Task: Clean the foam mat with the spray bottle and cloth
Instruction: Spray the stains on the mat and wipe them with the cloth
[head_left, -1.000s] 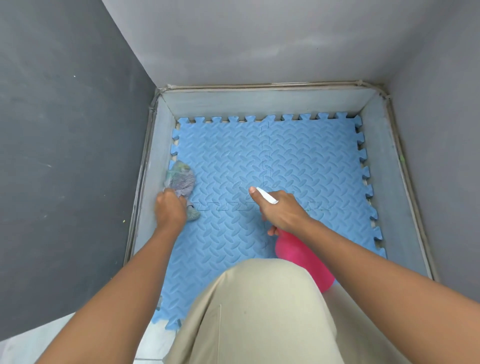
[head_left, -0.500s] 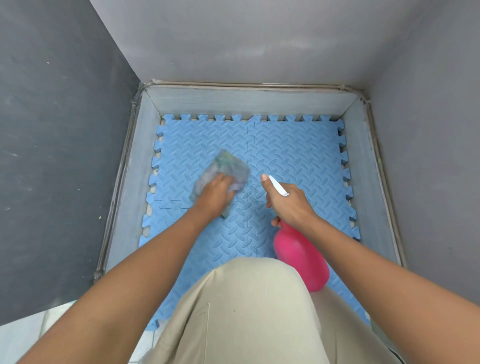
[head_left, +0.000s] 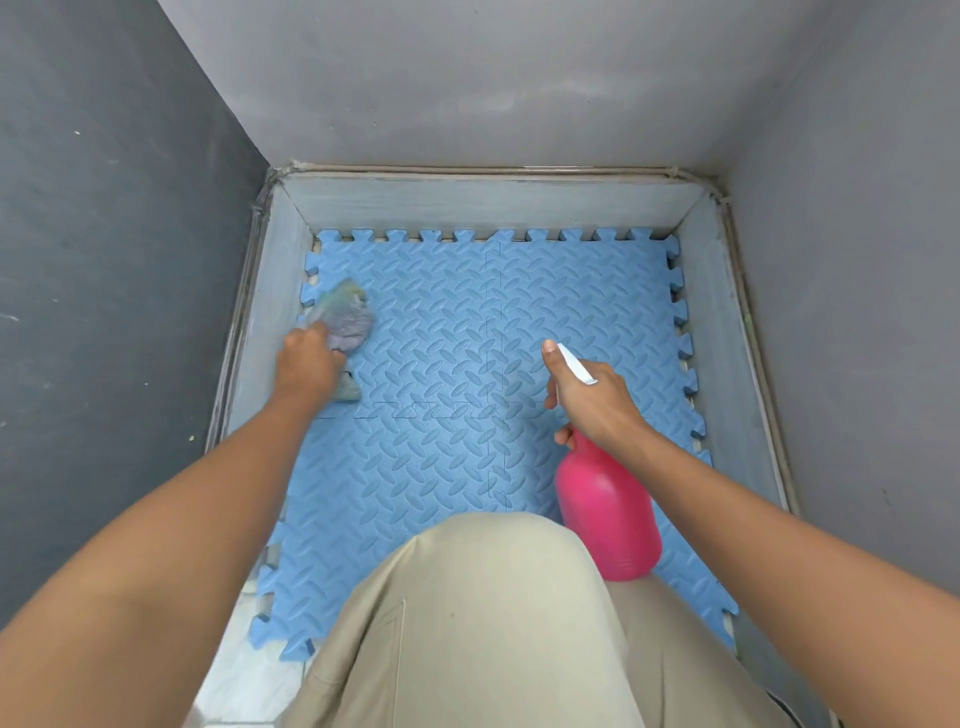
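A blue interlocking foam mat (head_left: 467, 322) with a tread pattern covers the floor of a corner. My left hand (head_left: 306, 364) presses a crumpled grey-green cloth (head_left: 345, 317) onto the mat near its left edge. My right hand (head_left: 589, 400) grips the neck of a pink spray bottle (head_left: 605, 514) with a white nozzle (head_left: 576, 366), held above the right half of the mat. The forefinger lies along the nozzle, which points away from me.
Grey walls (head_left: 467, 83) close the corner at left, back and right, with a pale skirting (head_left: 483, 205) around the mat. My knee in beige trousers (head_left: 478, 623) covers the mat's near middle. Pale floor tile (head_left: 244, 675) shows at the bottom left.
My left hand swept the cloth from the mat's left edge to its middle and back to the left edge. The right hand kept hold of the bottle, almost still.
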